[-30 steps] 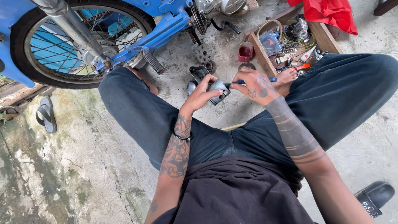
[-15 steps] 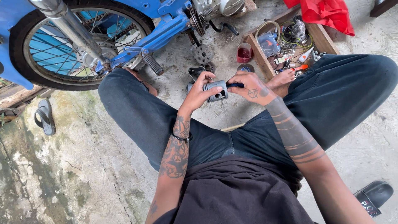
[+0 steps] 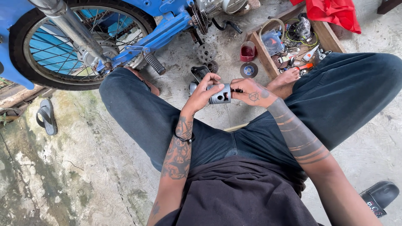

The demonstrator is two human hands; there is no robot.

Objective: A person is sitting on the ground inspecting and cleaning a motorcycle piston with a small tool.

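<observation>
I sit cross-legged on a concrete floor. My left hand (image 3: 204,93) grips a grey metal piston (image 3: 222,96) from its left side, held above my lap. My right hand (image 3: 251,93) is at the piston's right end, fingers pinched on a thin dark tool (image 3: 238,90) whose tip touches the piston. Most of the tool is hidden inside my fingers. Both forearms are tattooed, and a black band sits on my left wrist.
A blue motorcycle (image 3: 167,29) with its spoked wheel (image 3: 63,42) stands at the upper left. A wooden box of tools (image 3: 293,42), a red cup (image 3: 247,51), a round disc (image 3: 248,69) and a red cloth (image 3: 331,12) lie ahead. Sandals lie at left (image 3: 46,117) and lower right (image 3: 379,196).
My right hand has closed in on the piston, so less of the tool shows. The piston has turned slightly in my left hand.
</observation>
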